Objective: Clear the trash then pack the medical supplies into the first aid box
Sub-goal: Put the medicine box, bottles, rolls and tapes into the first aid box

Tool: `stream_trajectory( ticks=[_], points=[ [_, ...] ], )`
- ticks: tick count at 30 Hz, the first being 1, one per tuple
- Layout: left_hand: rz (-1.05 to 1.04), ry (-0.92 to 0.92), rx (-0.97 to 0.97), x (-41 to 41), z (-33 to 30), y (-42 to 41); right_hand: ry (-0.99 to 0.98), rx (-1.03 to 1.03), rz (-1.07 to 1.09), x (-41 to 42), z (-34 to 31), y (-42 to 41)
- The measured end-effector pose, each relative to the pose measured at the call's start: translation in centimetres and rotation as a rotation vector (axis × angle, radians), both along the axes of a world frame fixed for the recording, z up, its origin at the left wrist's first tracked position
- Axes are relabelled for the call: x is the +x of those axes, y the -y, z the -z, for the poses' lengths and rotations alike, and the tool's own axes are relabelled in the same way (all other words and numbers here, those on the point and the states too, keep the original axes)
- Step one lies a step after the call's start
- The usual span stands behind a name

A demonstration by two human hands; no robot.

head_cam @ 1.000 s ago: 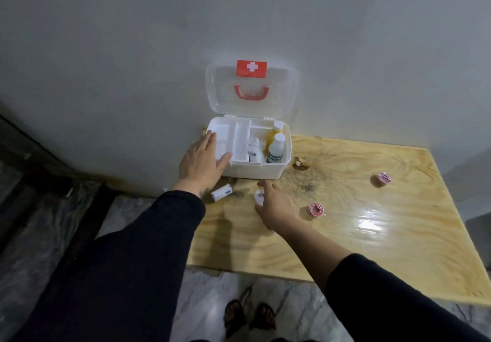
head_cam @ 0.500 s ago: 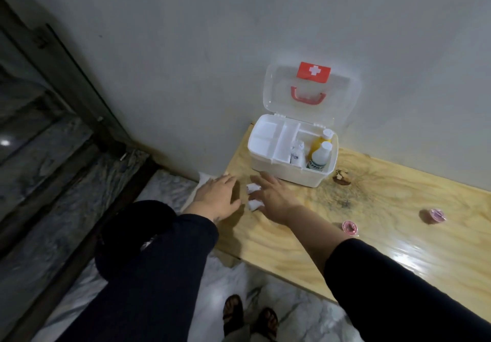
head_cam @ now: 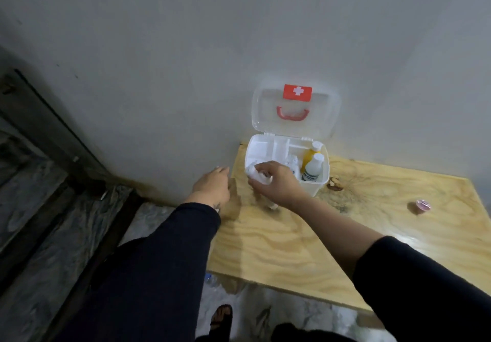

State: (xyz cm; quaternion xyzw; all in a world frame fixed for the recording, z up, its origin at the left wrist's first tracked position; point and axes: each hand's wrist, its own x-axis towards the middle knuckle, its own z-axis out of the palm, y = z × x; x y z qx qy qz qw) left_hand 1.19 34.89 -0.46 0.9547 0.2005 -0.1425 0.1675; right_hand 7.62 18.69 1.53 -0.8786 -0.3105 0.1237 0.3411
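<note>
The white first aid box [head_cam: 322, 182] stands open at the table's back left corner, its clear lid [head_cam: 326, 118] leaning on the wall. Inside its right part stand a yellow bottle [head_cam: 309, 155] and a white bottle [head_cam: 313, 167]. My right hand [head_cam: 276, 183] is at the box's front left rim, shut on small white rolls [head_cam: 256, 175]. My left hand [head_cam: 214, 186] hovers flat at the table's left edge, fingers apart and holding nothing. A small white item [head_cam: 272, 205] peeks out under my right wrist.
A pink tape roll [head_cam: 423, 205] lies on the wooden table [head_cam: 279, 248] at the right. A brown scrap [head_cam: 334, 184] sits beside the box. The grey wall is right behind the box. Marble floor and my sandalled foot [head_cam: 221, 317] are below the table edge.
My right hand has picked the white rolls up off the table and carried them up to the box's left compartment. My left hand has shifted off toward the table's left edge.
</note>
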Motion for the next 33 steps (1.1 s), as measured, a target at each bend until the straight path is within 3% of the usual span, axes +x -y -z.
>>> stream_trajectory(
  ticks=[8,13,20,24,33],
  points=[
    [0.191,0.052,-0.038,3.8,-1.7,-1.6,-0.13,-0.111,0.209,2.1,-1.7,-3.0],
    [0.312,0.133,-0.038,5.3,-2.0,-1.6,-0.123,-0.074,0.402,3.7,-2.5,-3.6],
    [0.465,0.08,0.051,7.0,-1.4,-0.7,-0.055,-0.213,0.643,6.6,-2.4,-4.4],
    [0.487,0.089,0.06,7.2,-1.1,-0.8,0.003,-0.313,0.643,6.4,-1.5,-5.3],
    [0.526,0.156,0.09,8.8,-3.7,-0.1,0.101,-0.314,0.65,5.7,-2.3,-0.9]
  ],
)
